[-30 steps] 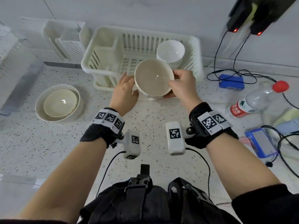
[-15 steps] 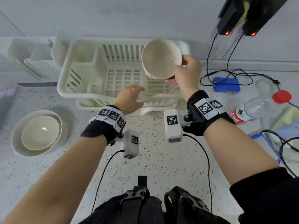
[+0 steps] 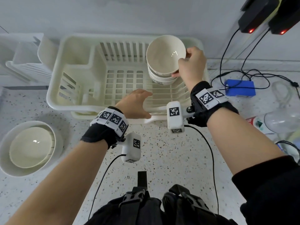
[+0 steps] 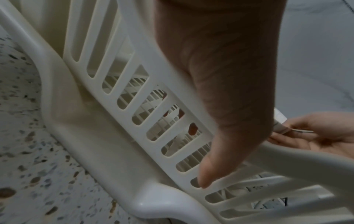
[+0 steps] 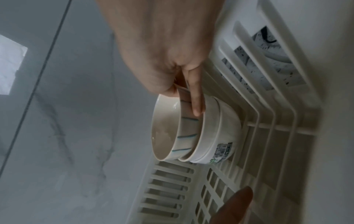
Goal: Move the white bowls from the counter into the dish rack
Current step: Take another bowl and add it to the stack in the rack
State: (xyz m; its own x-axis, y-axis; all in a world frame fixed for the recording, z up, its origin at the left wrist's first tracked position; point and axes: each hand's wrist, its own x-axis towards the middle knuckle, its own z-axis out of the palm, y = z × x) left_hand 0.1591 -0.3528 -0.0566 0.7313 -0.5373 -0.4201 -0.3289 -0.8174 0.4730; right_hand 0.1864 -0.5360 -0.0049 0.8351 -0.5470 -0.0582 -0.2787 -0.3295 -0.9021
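Observation:
My right hand [image 3: 181,64] grips a white bowl [image 3: 165,54] by its rim, thumb on top and fingers under. In the right wrist view the bowl [image 5: 168,136] shows blue stripes and sits tilted in the top of two stacked white bowls [image 5: 216,136] in the right back part of the cream dish rack [image 3: 73,88]. One finger lies between the held bowl and the stack. My left hand [image 3: 144,105] holds the rack's front wall [image 4: 134,94], thumb [image 4: 206,174] outside and fingertips showing through the slots. Two nested white bowls [image 3: 32,146] stand on the counter at the left.
A white slatted holder [image 3: 27,62] stands left of the rack against the wall. To the right lie a blue box [image 3: 240,87], black cables, a clear bottle [image 3: 279,120] and two black units with red lights [image 3: 259,15]. The speckled counter [image 3: 162,151] lies in front.
My right hand carried the bowl from in front of the rack to its right back part and down onto the stacked bowls. My left hand let go of the bowl and took the rack's front wall.

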